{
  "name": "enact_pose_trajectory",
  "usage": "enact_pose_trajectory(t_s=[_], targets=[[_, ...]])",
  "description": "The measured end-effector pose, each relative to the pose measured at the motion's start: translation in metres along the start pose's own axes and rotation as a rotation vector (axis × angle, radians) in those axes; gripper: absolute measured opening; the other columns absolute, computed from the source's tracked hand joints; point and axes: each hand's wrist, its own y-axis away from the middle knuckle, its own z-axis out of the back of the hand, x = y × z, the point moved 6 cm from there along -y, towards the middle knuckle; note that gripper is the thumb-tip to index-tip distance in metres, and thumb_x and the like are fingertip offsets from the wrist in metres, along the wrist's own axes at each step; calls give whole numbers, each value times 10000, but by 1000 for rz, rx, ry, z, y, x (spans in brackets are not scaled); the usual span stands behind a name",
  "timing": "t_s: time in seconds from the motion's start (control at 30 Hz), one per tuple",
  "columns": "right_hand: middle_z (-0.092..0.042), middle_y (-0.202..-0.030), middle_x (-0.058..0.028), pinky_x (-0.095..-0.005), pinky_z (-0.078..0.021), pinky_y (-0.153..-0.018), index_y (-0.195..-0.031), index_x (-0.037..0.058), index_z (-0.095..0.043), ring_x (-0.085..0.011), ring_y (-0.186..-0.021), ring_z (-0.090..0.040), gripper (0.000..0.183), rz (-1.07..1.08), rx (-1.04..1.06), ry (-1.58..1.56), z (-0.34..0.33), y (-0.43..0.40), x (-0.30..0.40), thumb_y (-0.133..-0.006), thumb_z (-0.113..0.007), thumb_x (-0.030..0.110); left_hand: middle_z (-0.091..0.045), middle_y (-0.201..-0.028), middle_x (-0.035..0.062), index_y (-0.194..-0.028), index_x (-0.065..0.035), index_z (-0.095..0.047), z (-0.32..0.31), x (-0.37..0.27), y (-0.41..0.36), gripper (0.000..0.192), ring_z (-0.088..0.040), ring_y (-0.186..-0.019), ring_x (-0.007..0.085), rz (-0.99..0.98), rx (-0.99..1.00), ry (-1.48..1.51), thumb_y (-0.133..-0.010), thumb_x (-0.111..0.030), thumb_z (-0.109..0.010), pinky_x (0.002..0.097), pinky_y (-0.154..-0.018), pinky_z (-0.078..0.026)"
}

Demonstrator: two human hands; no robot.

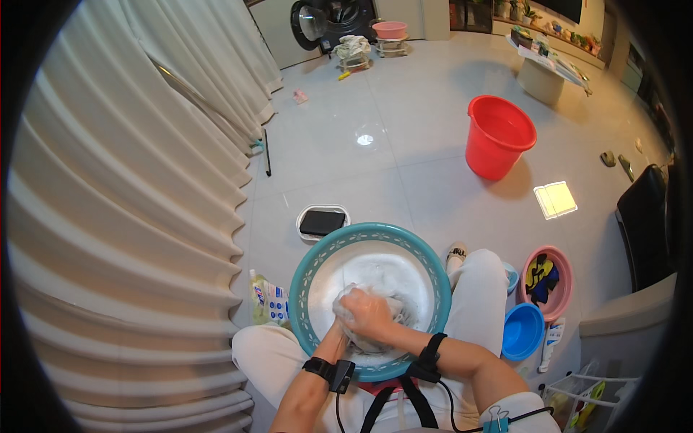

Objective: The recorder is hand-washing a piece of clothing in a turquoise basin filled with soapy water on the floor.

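Note:
A teal washbasin [299, 292] with a white inside and a flower-patterned rim stands between my bent knees. Suds and water cover part of its floor. Over its middle, my right hand [372, 313] is clenched on a soaked, light-coloured cloth [368, 345]. My left hand [340, 328] is pressed against it in the same bunch of cloth; its fingers are mostly covered by the fabric and my right hand. Part of the cloth trails down into the suds. Both wrists wear black straps with small devices and cables.
A red bucket [495, 143] stands ahead right. Beside my right leg are a blue basin [523, 332], a pink basin [567, 281] holding dark and yellow items, and a white bottle [551, 346]. A detergent pouch [269, 297] and pleated curtain [135, 227] are left; a tablet-like black object [322, 222] lies ahead.

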Motion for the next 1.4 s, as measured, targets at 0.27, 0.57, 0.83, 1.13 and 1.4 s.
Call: enact_pose_trajectory(t_s=[0.27, 0.57, 0.83, 1.13, 1.4], targets=[[-583, -1021, -139, -448, -504, -730, -971, 139, -629, -351, -886, -589, 295, -396, 43, 161, 10, -19, -117, -718, -662, 288, -615, -903, 102, -1030, 33, -567, -80, -35, 48, 342, -601, -732, 200, 157, -304, -546, -897, -281, -539, 343, -658, -513], [-354, -1354, -230, -502, -384, -965, -1320, 195, -447, -477, -1190, -397, 686, -546, 378, 111, -29, 13, -125, -733, -639, 492, -529, -1207, 96, -1274, -92, -446, -44, -49, 39, 579, -550, -1062, 237, -138, -449, -315, -902, -536, -447, 387, -862, -489], [-527, -1056, -156, -423, -504, -670, -988, 106, -579, -349, -870, -582, 334, -31, -62, -8, 0, 21, 5, -718, -679, 277, -567, -1120, 111, -1184, -40, -502, -12, -33, 18, 473, -557, -1008, 249, -21, -91, -94, -913, -427, -483, 395, -846, -488], [-542, -995, -150, -427, -483, -727, -962, 83, -590, -341, -836, -581, 305, -344, -22, -30, 5, -13, -88, -752, -647, 297, -599, -996, 92, -1077, 0, -565, -59, -37, 52, 341, -569, -849, 179, -94, -297, -445, -895, -283, -516, 314, -776, -477], [-325, -1374, -248, -548, -337, -989, -1359, 223, -388, -507, -1234, -313, 728, -507, 228, 208, -12, -2, -124, -723, -666, 443, -586, -811, 72, -895, -5, -596, -41, -75, 64, 209, -560, -730, 161, -220, -464, -582, -858, -208, -564, 308, -636, -458]])
